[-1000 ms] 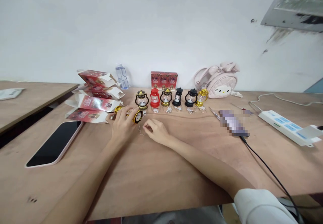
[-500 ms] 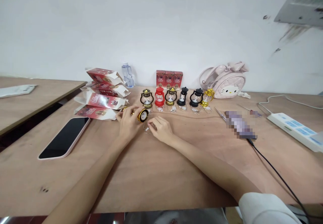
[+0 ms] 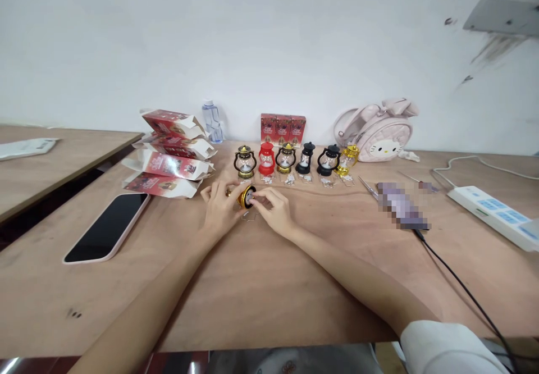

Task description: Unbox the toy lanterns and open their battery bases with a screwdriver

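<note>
My left hand [image 3: 222,205] is closed around a small gold lantern [image 3: 243,197], tipped on its side with its round dark-rimmed base facing right. At that base, the fingertips of my right hand [image 3: 273,210] are pinched together; whatever they hold is too small to name. Just below the lantern a small wire hook with a white tag [image 3: 249,215] lies on the table. Behind my hands stands a row of several mini lanterns, among them a red lantern [image 3: 266,159], a black lantern [image 3: 328,160] and a gold lantern [image 3: 347,160], with wire hooks and tags in front of them.
Opened red boxes [image 3: 170,166] are stacked left, near a phone [image 3: 107,229]. Upright red boxes [image 3: 283,129], a water bottle [image 3: 212,122] and a pink bag [image 3: 385,141] stand by the wall. At right lie a screwdriver [image 3: 368,186], a blurred-out device [image 3: 402,204] and a power strip [image 3: 492,217].
My left hand has brought the lantern slightly right, its base turning more toward my right hand. The right fingertips have risen from beside the wire hook to the lantern's base.
</note>
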### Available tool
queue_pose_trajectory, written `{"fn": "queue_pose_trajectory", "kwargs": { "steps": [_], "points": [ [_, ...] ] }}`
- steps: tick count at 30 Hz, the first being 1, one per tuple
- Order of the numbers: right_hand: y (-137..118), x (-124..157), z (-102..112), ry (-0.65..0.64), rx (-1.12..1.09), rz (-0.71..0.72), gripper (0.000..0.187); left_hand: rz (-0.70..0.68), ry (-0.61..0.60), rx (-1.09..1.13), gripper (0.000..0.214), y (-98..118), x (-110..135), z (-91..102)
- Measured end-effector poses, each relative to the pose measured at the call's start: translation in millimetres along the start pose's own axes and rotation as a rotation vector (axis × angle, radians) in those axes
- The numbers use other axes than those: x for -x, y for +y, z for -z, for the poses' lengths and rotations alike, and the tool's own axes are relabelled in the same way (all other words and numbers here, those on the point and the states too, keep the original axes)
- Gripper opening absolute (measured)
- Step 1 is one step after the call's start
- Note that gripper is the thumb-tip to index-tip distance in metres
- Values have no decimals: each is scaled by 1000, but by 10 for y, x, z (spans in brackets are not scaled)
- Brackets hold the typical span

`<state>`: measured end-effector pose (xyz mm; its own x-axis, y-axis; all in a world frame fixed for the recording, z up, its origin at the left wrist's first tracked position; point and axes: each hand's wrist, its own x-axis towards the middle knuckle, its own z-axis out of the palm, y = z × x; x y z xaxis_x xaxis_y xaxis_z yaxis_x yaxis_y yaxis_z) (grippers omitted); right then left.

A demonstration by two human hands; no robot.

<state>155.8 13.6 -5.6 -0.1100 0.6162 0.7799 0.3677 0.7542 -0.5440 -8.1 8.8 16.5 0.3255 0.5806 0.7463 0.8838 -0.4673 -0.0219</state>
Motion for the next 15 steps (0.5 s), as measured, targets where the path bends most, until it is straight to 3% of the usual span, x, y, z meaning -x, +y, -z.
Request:
{"fn": "queue_pose_trajectory", "kwargs": {
  "steps": [10,15],
  "points": [
    [-19,-34,13,38,-43,35,12,-8,-16,0,45,7,3,15],
    [-17,-43,21,48,-30,47,10,-53,31,-17,42,22,-8,18]
  ]
}}
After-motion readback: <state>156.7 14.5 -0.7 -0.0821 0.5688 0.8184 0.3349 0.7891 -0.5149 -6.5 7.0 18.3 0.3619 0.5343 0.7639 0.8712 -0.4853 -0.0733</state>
